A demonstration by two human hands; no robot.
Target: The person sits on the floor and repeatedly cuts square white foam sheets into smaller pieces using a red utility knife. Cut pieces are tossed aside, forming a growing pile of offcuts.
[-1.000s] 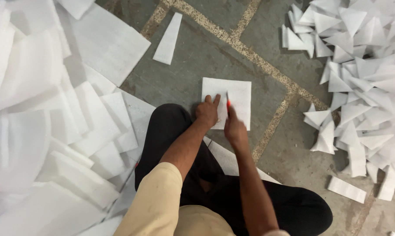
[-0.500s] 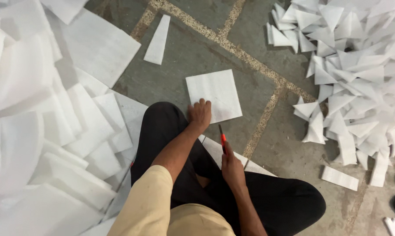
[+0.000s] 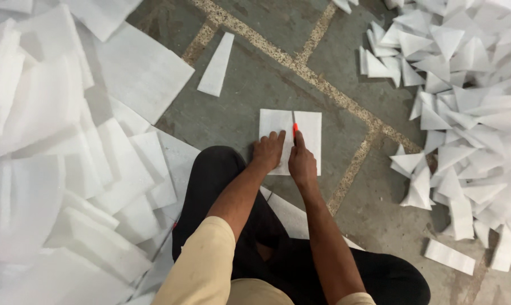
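A white square foam sheet [image 3: 309, 127] lies on the grey floor in front of my knees. My left hand [image 3: 268, 150] presses flat on its near left part, fingers spread. My right hand [image 3: 302, 162] grips a cutter knife [image 3: 294, 125] with an orange handle, its blade resting on the sheet near the far edge, about the middle. The index finger lies along the handle.
Stacks of white foam sheets [image 3: 52, 169] crowd the left. A heap of cut white triangles [image 3: 464, 85] fills the right. A narrow tapered strip [image 3: 216, 65] lies farther out; a small rectangular piece [image 3: 449, 257] lies near right. My black-trousered legs [image 3: 210, 186] are folded below.
My right hand, drawn back near my leg half a second ago, has moved forward and set the cutter blade on the sheet. My left hand stays pressed on the sheet.
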